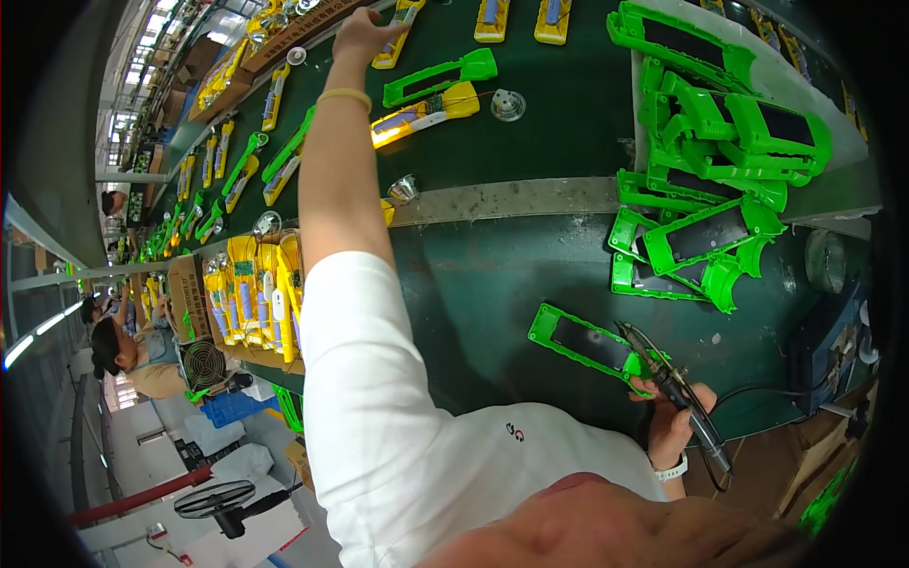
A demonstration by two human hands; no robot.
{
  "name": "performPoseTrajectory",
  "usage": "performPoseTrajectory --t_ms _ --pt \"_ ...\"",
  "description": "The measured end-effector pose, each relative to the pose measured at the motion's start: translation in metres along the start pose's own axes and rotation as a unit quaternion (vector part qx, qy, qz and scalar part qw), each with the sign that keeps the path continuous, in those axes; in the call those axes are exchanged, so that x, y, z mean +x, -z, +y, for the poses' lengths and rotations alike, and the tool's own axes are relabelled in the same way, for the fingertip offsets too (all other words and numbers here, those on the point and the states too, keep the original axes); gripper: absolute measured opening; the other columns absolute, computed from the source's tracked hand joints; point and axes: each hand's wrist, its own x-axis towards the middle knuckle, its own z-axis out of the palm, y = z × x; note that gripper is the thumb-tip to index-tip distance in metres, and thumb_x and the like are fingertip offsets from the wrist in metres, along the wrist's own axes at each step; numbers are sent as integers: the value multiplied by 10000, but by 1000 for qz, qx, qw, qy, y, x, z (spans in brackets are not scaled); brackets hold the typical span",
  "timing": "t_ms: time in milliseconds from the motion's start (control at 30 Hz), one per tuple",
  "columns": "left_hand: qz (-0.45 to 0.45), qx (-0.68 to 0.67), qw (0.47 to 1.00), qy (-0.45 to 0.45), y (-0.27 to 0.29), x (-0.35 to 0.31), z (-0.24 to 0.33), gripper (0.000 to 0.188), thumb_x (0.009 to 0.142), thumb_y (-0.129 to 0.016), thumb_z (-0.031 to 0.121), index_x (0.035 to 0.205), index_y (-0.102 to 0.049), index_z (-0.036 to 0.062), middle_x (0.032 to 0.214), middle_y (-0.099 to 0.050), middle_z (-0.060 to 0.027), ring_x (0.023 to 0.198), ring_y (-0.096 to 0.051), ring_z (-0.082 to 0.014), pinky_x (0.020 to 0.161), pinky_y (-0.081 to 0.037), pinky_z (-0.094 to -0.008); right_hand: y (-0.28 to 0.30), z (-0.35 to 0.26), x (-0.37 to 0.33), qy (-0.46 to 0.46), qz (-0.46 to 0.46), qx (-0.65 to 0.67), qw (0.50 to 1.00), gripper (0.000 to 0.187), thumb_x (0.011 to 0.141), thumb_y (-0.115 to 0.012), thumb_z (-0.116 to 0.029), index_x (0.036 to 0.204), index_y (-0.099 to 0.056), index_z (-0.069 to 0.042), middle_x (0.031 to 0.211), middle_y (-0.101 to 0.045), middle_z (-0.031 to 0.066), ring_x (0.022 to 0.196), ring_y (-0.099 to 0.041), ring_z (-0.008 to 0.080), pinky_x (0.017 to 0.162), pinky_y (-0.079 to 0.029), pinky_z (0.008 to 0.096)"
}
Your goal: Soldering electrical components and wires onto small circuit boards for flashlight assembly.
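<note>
My left hand (362,38) is stretched out to the far edge of view, its fingers apart beside a yellow casing half (399,36) with a blue-purple cell in it. One finger overlaps that casing; I cannot tell if it touches. My right hand (674,423), low at the right, is closed around a soldering iron (674,386) with a black handle. The same hand's fingers also grip the end of a green casing frame (579,343) with a dark panel. Nearer my left forearm lie another green frame (440,78) and a lit yellow casing (426,115) wired to a round reflector (508,105).
Green casing frames (705,142) are heaped at the right. A blue soldering station (822,346) stands at the right edge. Left of my arm, a carton (192,298) holds several yellow casings (254,293). A metal strip (530,197) crosses the bench. Other people (142,355) sit farther left.
</note>
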Motion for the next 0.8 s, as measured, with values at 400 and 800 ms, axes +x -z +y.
performPoseTrajectory --t_ms 400,800 --pt "-225 -262 924 -162 71 -108 30 526 685 -722 257 1127 -550 31 984 -622 -90 894 -591 -164 796 -465 -291 6 7 -6 10 -35 9 999 447 880 -479 -435 1117 -281 -112 1020 -545 207 917 -586 373 744 -482 454" --pt "-10 -211 885 -414 123 -417 106 409 653 -728 312 958 -598 72 1142 -527 -118 1118 -460 -300 915 -369 -472 -33 0 38 -34 -117 -20 992 279 959 -338 -303 1135 -384 -92 997 -573 96 871 -574 205 697 -376 272"
